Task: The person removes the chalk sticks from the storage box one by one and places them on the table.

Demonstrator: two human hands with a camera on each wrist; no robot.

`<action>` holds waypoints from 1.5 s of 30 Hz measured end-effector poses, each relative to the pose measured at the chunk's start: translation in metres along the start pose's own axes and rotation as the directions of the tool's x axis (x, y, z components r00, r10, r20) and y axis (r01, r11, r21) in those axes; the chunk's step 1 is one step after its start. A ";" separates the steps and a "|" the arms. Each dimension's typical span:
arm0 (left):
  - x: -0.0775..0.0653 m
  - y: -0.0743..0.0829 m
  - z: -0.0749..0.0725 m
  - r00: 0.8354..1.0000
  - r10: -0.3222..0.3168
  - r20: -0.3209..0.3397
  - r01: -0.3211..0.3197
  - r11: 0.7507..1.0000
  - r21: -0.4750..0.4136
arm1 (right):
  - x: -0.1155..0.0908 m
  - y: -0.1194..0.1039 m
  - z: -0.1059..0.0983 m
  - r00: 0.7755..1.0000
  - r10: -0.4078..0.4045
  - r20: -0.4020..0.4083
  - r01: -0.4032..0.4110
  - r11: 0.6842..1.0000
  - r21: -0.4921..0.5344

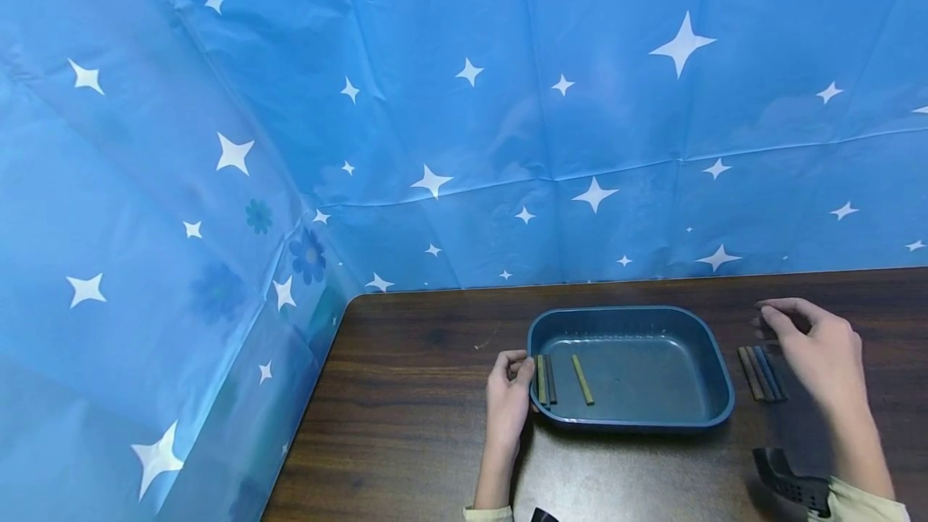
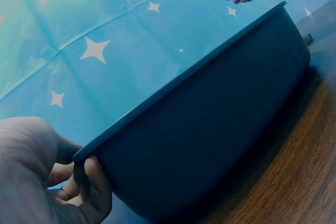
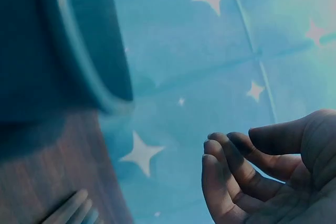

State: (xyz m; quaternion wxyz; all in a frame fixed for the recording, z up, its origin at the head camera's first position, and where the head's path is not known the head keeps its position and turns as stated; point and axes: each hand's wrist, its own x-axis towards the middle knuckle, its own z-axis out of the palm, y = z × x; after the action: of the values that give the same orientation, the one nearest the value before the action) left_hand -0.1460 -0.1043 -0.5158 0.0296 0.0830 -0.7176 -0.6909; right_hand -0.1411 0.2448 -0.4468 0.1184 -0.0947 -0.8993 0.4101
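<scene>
A blue plastic tray (image 1: 616, 425) rests on the table. My left hand (image 1: 507, 397) grips its left rim, thumb over the edge; the left wrist view shows the fingers curled under that rim. Inside the tray, a yellow stick (image 1: 540, 379) and a dark grey stick (image 1: 551, 381) lie side by side along the left wall. An olive-yellow stick (image 1: 583, 380) lies slightly slanted, apart from them. My right hand (image 1: 822, 353) hovers beyond the tray's right end, fingers loosely bent, holding nothing visible. Just below and left of it, several brown, grey and blue sticks (image 1: 761, 374) lie together on the table.
The dark wooden table (image 1: 406, 393) extends left of the tray. A blue sheet with white stars (image 1: 507, 127) hangs behind and at the left, meeting the table's edges. A black strap (image 1: 790, 483) sticks out at my right wrist.
</scene>
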 end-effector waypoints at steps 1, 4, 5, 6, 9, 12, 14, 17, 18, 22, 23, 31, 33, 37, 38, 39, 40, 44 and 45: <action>0.000 0.000 0.000 1.000 -0.002 -0.001 0.002 1.000 -0.001 | -0.001 -0.003 0.001 1.000 -0.009 0.002 0.009 1.000 0.009; 0.001 0.000 -0.002 1.000 -0.001 -0.006 0.001 1.000 0.004 | -0.003 -0.014 0.005 0.999 -0.048 0.010 0.048 0.998 0.036; 0.001 0.000 -0.002 1.000 0.001 -0.007 -0.001 1.000 0.006 | -0.004 -0.017 0.006 0.998 -0.061 0.015 0.060 0.997 0.048; 0.001 0.001 -0.002 1.000 0.004 -0.009 -0.004 1.000 0.006 | -0.004 -0.020 0.007 0.997 -0.074 0.016 0.073 0.996 0.049; 0.000 0.001 -0.002 1.000 0.024 -0.007 -0.024 1.000 0.010 | -0.005 -0.027 0.012 0.993 -0.113 0.018 0.112 0.992 0.061; 0.000 0.001 -0.001 0.999 0.033 0.001 -0.033 0.999 0.004 | -0.005 -0.035 0.020 0.989 -0.146 0.030 0.144 0.988 0.054; 0.000 0.000 -0.001 1.000 0.028 0.004 -0.028 1.000 -0.003 | -0.006 -0.040 0.027 0.984 -0.164 0.067 0.160 0.985 0.061; 0.001 -0.001 0.000 1.000 0.018 -0.001 -0.018 1.000 -0.010 | -0.006 -0.049 0.039 0.971 -0.186 0.154 0.175 0.981 0.083; 0.001 -0.001 0.000 1.000 0.016 -0.003 -0.016 1.000 -0.011 | -0.006 -0.052 0.044 0.964 -0.192 0.183 0.178 0.980 0.089; 0.001 -0.001 0.000 1.000 0.024 -0.007 -0.024 1.000 -0.012 | -0.008 -0.063 0.064 0.933 -0.193 0.302 0.161 0.979 0.129; 0.001 -0.001 0.000 1.000 0.028 -0.007 -0.028 1.000 -0.012 | -0.009 -0.065 0.069 0.926 -0.190 0.328 0.154 0.979 0.132; 0.001 0.000 0.000 0.999 0.035 0.000 -0.035 0.999 -0.026 | -0.013 -0.077 0.107 0.841 -0.175 0.511 0.106 0.981 0.162; 0.000 0.000 0.000 0.999 0.035 -0.002 -0.035 0.999 -0.029 | -0.015 -0.079 0.117 0.820 -0.176 0.545 0.103 0.981 0.161; -0.001 0.001 0.000 0.999 0.035 -0.006 -0.035 0.999 -0.033 | -0.015 -0.083 0.138 0.809 -0.158 0.567 0.135 0.987 0.082; -0.002 0.001 0.000 0.999 0.038 -0.006 -0.039 0.999 -0.034 | -0.015 -0.084 0.143 0.809 -0.148 0.569 0.143 0.988 0.055; -0.001 0.002 0.000 0.999 0.037 -0.006 -0.038 0.999 -0.034 | -0.015 -0.086 0.147 0.812 -0.142 0.566 0.156 0.987 0.023; -0.001 0.002 -0.001 0.999 0.040 -0.005 -0.040 0.999 -0.032 | -0.015 -0.087 0.151 0.813 -0.135 0.566 0.166 0.986 -0.004; 0.000 0.002 -0.001 0.999 0.038 0.004 -0.038 0.999 -0.029 | -0.017 -0.093 0.165 0.812 -0.103 0.575 0.184 0.979 -0.084; 0.000 0.002 -0.001 0.999 0.034 0.008 -0.033 0.999 -0.028 | -0.018 -0.094 0.168 0.812 -0.099 0.575 0.189 0.977 -0.099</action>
State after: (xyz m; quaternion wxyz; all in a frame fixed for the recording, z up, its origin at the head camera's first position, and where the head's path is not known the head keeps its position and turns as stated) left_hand -0.1459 -0.1056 -0.5142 0.0394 0.0677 -0.7092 -0.7006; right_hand -0.1800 0.0597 -0.4846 -0.1307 0.0910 -0.9268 0.3402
